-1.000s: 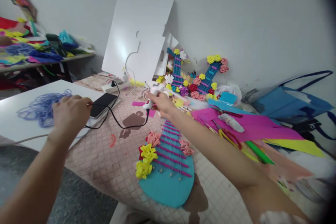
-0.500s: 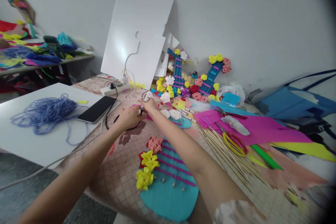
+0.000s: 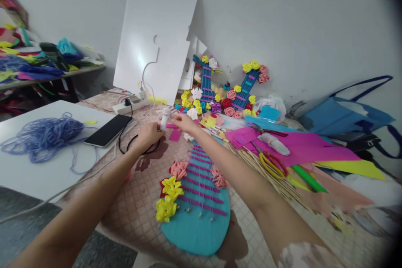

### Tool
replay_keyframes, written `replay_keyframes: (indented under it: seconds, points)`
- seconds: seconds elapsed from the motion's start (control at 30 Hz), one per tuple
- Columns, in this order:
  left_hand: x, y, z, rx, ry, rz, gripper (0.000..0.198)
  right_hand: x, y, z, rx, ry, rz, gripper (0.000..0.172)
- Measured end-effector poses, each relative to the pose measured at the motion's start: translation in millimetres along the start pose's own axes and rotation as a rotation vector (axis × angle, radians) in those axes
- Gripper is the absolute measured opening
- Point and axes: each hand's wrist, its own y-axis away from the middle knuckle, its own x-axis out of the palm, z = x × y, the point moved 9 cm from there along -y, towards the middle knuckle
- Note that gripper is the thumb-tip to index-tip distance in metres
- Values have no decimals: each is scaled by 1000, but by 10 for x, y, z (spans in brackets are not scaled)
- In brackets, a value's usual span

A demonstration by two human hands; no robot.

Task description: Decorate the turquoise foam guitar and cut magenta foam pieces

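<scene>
My left hand (image 3: 150, 135) is closed round the lower end of a white glue gun (image 3: 164, 118), held roughly upright above the table. A black cord (image 3: 153, 149) loops beneath that hand. My right hand (image 3: 184, 123) is just right of the glue gun, its fingertips pinched together; whatever they hold is too small to make out. Below my arms lies a turquoise paper guitar (image 3: 196, 226) with magenta strips, string lines and small beads. Yellow paper flowers (image 3: 169, 199) and a pink paper flower (image 3: 179, 170) sit along its left edge; another pink one is partly behind my right forearm.
A phone (image 3: 108, 130) and tangled blue yarn (image 3: 52, 132) lie on a white board at left, by a power strip (image 3: 130, 104). Two decorated guitars (image 3: 246, 88) lean at the back wall. Thin sticks (image 3: 273, 178), scissors (image 3: 270, 166) and magenta paper (image 3: 317, 146) are at right.
My hands have moved apart, and the glue gun now stands upright in my left hand. My right forearm has shifted right, uncovering more of the guitar. The whole view has shifted slightly.
</scene>
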Motion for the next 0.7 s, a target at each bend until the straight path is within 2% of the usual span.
replay_keyframes:
  seconds: [0.13, 0.27, 0.43, 0.53, 0.6, 0.7]
  points:
    - [11, -39, 17, 17, -7, 28, 34, -373, 312, 22, -64, -30, -36, 6]
    - [7, -58, 5, 12, -16, 26, 42, -790, 720, -37, -116, -52, -56, 10]
    - [-17, -71, -50, 3, -35, 18, 47, -1217, 1190, -393, 8, -142, -131, 6]
    - [-52, -77, -86, -2, -45, 3, 48, -1266, 1441, -699, 154, -206, -133, 9]
    - [-80, -86, -105, -1, -48, -17, 50, -1203, 1588, -882, 255, -259, -92, 12]
    - [-107, -105, -120, 2, -35, -38, 51, -1077, 1743, -1028, 350, -329, -19, 11]
